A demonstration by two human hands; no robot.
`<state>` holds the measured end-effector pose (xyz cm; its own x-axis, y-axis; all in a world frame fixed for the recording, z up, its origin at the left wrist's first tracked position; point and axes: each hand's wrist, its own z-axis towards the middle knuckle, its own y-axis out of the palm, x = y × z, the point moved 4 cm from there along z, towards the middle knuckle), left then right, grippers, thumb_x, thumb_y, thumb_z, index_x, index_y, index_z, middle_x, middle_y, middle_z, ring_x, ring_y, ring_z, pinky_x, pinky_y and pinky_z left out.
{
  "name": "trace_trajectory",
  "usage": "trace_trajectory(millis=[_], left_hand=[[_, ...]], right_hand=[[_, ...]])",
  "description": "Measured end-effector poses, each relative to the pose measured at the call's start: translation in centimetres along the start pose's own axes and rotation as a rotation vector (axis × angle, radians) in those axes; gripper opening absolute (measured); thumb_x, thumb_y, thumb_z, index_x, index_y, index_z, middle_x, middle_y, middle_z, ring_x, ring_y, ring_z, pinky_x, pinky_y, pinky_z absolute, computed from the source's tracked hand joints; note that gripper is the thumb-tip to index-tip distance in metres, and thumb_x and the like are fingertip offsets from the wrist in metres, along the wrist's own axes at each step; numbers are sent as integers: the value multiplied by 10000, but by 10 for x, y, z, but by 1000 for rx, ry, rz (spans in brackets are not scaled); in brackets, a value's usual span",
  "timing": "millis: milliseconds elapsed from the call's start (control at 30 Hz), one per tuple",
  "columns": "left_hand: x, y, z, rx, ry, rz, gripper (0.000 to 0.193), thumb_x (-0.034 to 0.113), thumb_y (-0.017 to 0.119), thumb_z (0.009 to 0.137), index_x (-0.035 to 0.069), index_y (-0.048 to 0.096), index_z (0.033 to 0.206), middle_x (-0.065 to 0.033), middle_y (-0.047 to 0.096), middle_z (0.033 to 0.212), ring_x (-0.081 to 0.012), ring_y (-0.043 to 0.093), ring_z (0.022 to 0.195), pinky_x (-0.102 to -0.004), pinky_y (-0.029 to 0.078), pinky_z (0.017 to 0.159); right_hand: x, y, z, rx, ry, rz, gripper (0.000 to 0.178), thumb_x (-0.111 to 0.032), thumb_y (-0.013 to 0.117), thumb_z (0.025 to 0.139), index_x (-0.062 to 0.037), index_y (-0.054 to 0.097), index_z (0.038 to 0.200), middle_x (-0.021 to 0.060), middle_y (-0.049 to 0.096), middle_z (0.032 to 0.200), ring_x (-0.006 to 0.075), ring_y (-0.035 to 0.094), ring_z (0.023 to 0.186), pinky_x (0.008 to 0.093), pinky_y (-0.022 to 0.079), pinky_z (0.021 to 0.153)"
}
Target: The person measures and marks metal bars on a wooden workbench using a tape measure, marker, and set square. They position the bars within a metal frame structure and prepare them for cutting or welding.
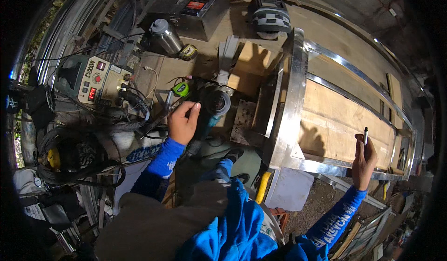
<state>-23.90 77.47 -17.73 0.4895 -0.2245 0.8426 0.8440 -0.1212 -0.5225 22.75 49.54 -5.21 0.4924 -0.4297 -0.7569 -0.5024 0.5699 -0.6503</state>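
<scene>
In my right hand (364, 165) a slim white marker pen (366, 135) with a black end stands upright between the fingers. That hand is over the near right part of a shiny rectangular metal frame (291, 98), with wooden boards (344, 116) lying within its outline. My left hand (183, 123) is at the middle left, thumb and index fingertip brought together as in a pinch. Whether anything small is between them is hidden. Just right of it lies an angle grinder (217, 103) with a round disc and teal body. Behind the fingers is a green tape measure (180, 89).
A welding machine (98, 81) with cables stands at the left. Beyond are a steel flask (166, 36), a yellow tape measure (188, 52), a metal box (191, 9) and a checkered welding helmet (271, 19). A coiled black cable (77, 156) lies near left. Metal lengths (368, 233) lean low right.
</scene>
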Motion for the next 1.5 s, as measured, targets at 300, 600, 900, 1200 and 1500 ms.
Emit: trace_trajectory(millis=[300, 600, 900, 1200, 1500], left_hand=[[-163, 61, 173, 224, 139, 550, 508, 220, 729, 908, 2, 581, 1342, -283, 709, 1156, -462, 668, 1122, -518, 528, 999], [-248, 16, 202, 231, -390, 547, 556, 258, 801, 833, -43, 656, 1278, -274, 704, 1233, -429, 682, 1152, -472, 533, 1028], [-239, 22, 115, -45, -159, 495, 683, 339, 908, 714, 17, 664, 1264, -248, 701, 1170, -434, 662, 1125, -508, 514, 1011], [-141, -21, 100, 252, 17, -145, 537, 194, 898, 777, -35, 660, 1200, -115, 718, 1099, -208, 679, 989, -360, 534, 893], [94, -24, 28, -178, 306, -831, 729, 347, 867, 822, -52, 578, 1359, -99, 621, 1239, -201, 604, 1141, -344, 472, 1015]], right_hand=[[2, 4, 6, -43, 76, 57, 265, -56, 563, 1066, 122, 631, 1250, 160, 727, 1169, 183, 667, 1126, 313, 493, 1039], [5, -2, 0, 6, 157, 57, 268, -37, 558, 1067, 121, 617, 1275, 169, 720, 1204, 177, 669, 1150, 312, 504, 1044], [17, -5, 4, 34, 123, 168, 226, -23, 550, 1062, 113, 641, 1217, 131, 717, 1133, 131, 655, 1069, 267, 509, 982], [8, -1, 5, 45, 84, 62, 191, -91, 642, 1038, 90, 703, 1051, 74, 733, 957, 82, 641, 922, 247, 510, 821], [-69, 13, -46, 214, -312, 102, 220, -64, 779, 869, 17, 580, 818, 76, 555, 787, 150, 548, 766, 280, 483, 738]])
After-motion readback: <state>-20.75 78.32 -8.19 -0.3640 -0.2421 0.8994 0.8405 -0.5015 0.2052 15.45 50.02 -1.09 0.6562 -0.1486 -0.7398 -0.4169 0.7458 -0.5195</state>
